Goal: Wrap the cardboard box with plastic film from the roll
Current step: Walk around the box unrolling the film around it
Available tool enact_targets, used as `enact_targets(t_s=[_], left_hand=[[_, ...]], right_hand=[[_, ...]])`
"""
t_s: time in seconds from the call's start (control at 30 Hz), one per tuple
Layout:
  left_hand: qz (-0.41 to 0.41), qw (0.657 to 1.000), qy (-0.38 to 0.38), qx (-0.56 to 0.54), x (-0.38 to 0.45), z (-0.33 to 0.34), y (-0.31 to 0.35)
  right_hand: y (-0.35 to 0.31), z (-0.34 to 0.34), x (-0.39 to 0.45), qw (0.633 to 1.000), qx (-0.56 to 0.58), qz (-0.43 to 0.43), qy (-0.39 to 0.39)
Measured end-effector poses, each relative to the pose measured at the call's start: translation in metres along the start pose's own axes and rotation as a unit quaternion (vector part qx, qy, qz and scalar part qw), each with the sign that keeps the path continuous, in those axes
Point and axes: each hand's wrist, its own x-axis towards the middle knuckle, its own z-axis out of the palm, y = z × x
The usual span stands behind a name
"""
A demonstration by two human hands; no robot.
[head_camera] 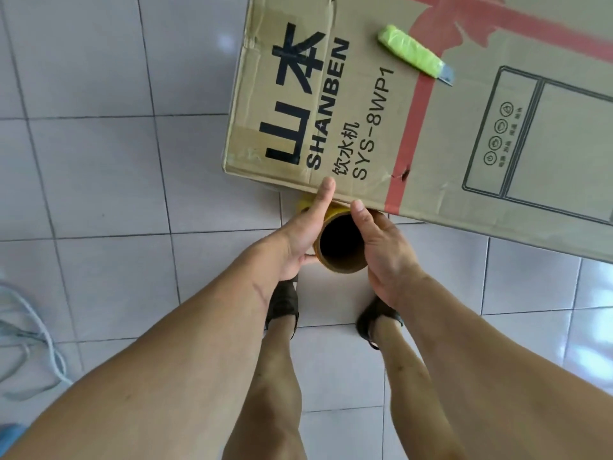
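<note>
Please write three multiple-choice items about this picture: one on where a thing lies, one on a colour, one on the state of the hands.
1. Where does the yellow-green utility knife lie?
A. on top of the brown cardboard box
B. on the white tiled floor
C. in the right hand

2. What colour is the printed ribbon band on the box?
A. blue
B. red
C. black

3. What are the hands doing?
A. both hang idle
B. only the left hand holds a thing
C. the left hand and the right hand hold the brown cardboard-core film roll from either side

Key: 1 A, the knife rests on the box's upper face beside the red band. 2 B, the band and bow print are red. 3 C, one hand holds each side of the roll, at the box's near edge.
</note>
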Motion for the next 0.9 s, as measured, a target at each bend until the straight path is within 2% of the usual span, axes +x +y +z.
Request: enact_targets(t_s=[0.07,0.17,0.2,0.43,0.5,0.63,0.8,0.9], left_hand=[[0.001,1.000,0.007,0.012,0.007,0.008,-0.004],[0.036,0.995,0.096,0.013,0.018,0.020,-0.003],[0.040,0.994,0.102,0.000,0.019,0.023,-0.001],[0.006,0.998,0.012,-0.065,0.017,0.050,-0.024],[0.019,0.998,0.027,-0.057,0.019,0.064,-0.022],[0.044,0.992,0.118,-0.015,0.024,0.077,-0.007],[0.020,0.997,0.056,-0.039,0.022,0.092,-0.014],[-0.001,0.996,0.052,-0.078,0.024,0.108,-0.021]], right_hand=[[0.001,-0.010,-0.003,1.000,-0.013,0.002,-0.006],[0.004,-0.020,-0.003,0.999,-0.034,0.008,-0.025],[0.005,-0.024,-0.002,0.999,-0.038,0.010,-0.029],[0.010,-0.053,-0.005,0.998,-0.057,0.003,-0.028],[0.010,-0.065,-0.003,0.998,-0.062,-0.007,-0.022],[0.007,-0.076,0.004,0.997,-0.066,0.014,-0.027],[0.006,-0.093,0.002,0.997,-0.063,0.022,-0.040],[0.004,-0.109,0.002,0.996,-0.080,0.004,-0.031]])
